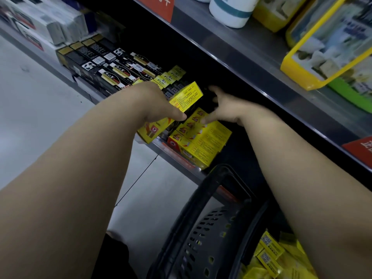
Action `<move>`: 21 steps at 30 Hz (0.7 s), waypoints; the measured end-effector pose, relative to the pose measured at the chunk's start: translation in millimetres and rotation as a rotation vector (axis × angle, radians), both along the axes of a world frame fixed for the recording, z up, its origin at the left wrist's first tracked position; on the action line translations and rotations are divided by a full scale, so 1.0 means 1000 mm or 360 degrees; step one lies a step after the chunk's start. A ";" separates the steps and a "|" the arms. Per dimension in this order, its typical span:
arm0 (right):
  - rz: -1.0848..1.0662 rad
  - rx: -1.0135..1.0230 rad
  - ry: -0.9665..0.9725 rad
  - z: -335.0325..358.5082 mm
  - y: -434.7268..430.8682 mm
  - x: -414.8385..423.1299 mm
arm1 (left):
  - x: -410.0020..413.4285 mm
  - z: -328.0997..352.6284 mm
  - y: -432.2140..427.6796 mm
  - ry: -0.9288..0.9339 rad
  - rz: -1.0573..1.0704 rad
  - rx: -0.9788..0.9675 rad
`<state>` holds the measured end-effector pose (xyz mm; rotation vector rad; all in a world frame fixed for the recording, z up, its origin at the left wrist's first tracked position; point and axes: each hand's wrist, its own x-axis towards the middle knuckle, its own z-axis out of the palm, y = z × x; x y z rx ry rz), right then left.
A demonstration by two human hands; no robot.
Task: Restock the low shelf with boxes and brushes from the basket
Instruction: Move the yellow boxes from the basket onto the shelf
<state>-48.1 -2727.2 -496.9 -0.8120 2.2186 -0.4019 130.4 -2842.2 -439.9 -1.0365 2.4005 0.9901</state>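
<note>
1. The left hand (159,101) reaches in from the lower left and grasps a yellow box (186,96). Its thumb lies along the box's near edge, and the box is tilted just above the front of the low shelf (159,148).
2. The right hand (223,105) is just beside that box, with its fingers pushed into the dark back of the same shelf. The thumb rests on the stacked yellow boxes (201,137). The hand is blurred, and I cannot tell whether it is holding anything.
3. The stacked boxes sit at the shelf's front edge, directly under both hands, with printed faces turned up.
4. Left of them on the same shelf runs a row of black boxes (112,65) lying side by side, and smaller yellow packs stand behind the held box.
5. A dark perforated basket (203,234) stands below the shelf, between the forearms. More loose yellow boxes (269,252) lie inside it at the lower right.
6. The upper shelf (231,47) carries a white tub (231,11) with a teal band and a yellow tray (314,47).
7. A red label (360,152) hangs on its front edge at the right.
8. A pale tiled floor (40,109) fills the left side.
</note>
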 end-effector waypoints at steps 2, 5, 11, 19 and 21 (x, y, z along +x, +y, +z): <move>0.0318 -0.0421 0.0049 0.025 0.001 0.024 | 0.001 0.000 0.001 0.0001 -0.0051 -0.0003; 0.0723 -0.0703 0.0368 0.041 0.010 0.047 | 0.001 0.004 0.007 0.0102 -0.0095 0.0029; 0.0405 -0.0142 0.0573 0.031 0.046 0.032 | 0.003 -0.001 0.015 0.0424 -0.0059 0.0158; -0.0051 0.0573 0.0692 -0.012 0.052 -0.022 | -0.006 -0.007 0.021 0.0565 -0.0037 0.0177; -0.0046 0.0641 0.0801 -0.023 0.045 -0.032 | -0.012 -0.011 0.029 0.0573 -0.0042 0.0209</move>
